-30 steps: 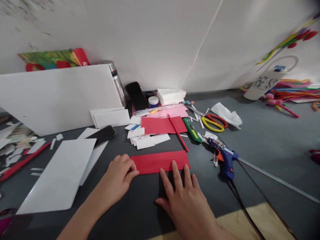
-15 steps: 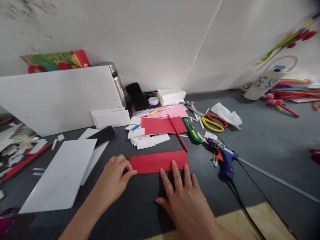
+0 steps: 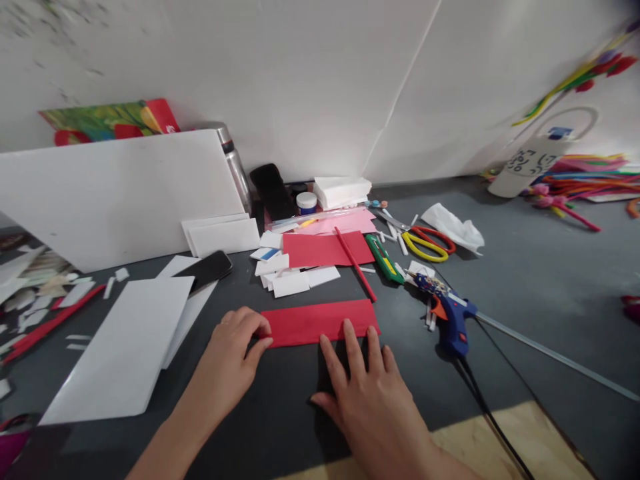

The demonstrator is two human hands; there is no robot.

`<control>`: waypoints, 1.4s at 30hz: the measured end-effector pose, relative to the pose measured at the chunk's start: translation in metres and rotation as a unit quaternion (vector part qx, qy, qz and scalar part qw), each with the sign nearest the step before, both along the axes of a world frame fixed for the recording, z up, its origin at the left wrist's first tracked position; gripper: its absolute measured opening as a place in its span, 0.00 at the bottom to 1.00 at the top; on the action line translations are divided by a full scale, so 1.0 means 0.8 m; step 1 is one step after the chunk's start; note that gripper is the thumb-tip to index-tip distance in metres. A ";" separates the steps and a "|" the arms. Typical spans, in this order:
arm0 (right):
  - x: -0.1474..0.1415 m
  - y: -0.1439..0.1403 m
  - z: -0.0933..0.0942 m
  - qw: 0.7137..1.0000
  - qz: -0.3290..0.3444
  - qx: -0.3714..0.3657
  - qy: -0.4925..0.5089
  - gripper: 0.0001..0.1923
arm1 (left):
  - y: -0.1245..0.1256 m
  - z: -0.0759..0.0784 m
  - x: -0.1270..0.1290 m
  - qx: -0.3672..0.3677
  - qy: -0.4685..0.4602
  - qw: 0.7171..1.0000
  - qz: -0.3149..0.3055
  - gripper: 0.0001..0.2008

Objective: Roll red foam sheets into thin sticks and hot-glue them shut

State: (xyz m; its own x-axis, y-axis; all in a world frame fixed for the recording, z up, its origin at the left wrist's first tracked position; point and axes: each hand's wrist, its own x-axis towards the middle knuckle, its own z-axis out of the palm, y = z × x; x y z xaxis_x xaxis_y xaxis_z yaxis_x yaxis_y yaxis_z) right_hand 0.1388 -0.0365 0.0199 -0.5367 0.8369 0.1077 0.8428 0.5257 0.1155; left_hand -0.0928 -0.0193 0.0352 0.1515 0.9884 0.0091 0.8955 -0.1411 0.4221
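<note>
A folded strip of red paper lies flat on the grey table in front of me. At its left end, my left hand has the thumb and curled forefinger closed on the lower corner. My right hand rests open, fingers spread, with several fingertips pressing on the strip's lower edge near the right end. Beyond the strip lies a second piece of red paper, with a thin red stick across it. Nearest on the right is a blue glue gun with a long clear glue stick.
A green cutter knife and scissors lie behind the glue gun. White sheets, a black phone and a large white board are at left. A bottle stands at back right, and the glue gun's cable runs forward.
Almost nothing differs. My left hand's forefinger and thumb have shifted very slightly at the strip's left corner; the right hand stays on the strip.
</note>
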 end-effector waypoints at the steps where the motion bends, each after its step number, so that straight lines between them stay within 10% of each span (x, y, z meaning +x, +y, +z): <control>1: 0.000 0.000 -0.001 1.000 0.001 0.004 0.006 0.40 | -0.002 0.000 0.004 0.015 -0.005 1.000 -0.027 0.09; 14: 0.001 0.000 -0.004 1.000 -0.001 0.017 0.017 0.38 | -0.040 -0.019 0.052 0.133 0.295 0.939 -0.115 0.27; 42: 0.025 0.024 0.012 0.989 0.132 0.039 -0.061 0.29 | -0.026 0.002 0.059 0.144 0.342 0.910 -0.184 0.25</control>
State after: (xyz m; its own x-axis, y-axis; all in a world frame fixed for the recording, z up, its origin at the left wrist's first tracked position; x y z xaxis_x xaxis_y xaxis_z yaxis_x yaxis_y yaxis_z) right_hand 0.1592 -0.0173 0.0297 -0.7490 0.6570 0.0864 0.6538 0.7116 0.2572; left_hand -0.0456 -0.0400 0.0367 0.5401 0.8407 0.0391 0.8040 -0.5017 -0.3191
